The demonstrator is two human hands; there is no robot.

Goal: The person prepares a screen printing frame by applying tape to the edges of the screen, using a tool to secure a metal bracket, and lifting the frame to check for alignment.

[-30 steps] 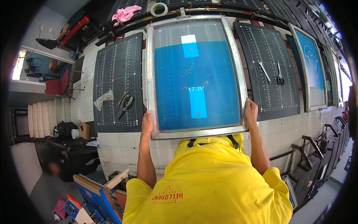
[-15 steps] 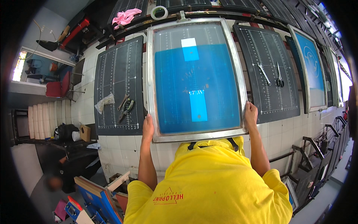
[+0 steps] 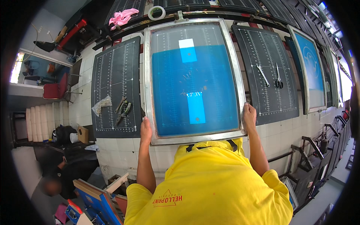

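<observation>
White tiles [image 3: 116, 148] underlie a row of dark gridded boards [image 3: 100, 75]. Centre: blue-coated screen [image 3: 221, 93] in a metal frame [image 3: 198, 138], lying over a gridded board, near edge just before the person's yellow shirt [image 3: 210, 180]. Left hand [image 3: 146, 130] and right hand [image 3: 249, 117] hold the frame's two sides near its lower corners; fingers pinch the rim, tips largely hidden. Left board [image 3: 120, 86]: clear bag [image 3: 102, 105], contents pale, apparently small pieces, too blurred to identify; hand tools [image 3: 123, 111] beside it. Right board [image 3: 275, 99]: wrench [image 3: 263, 77], scissors [image 3: 278, 79]. Far left: cardboard box [image 3: 83, 134], interior unreadable.
</observation>
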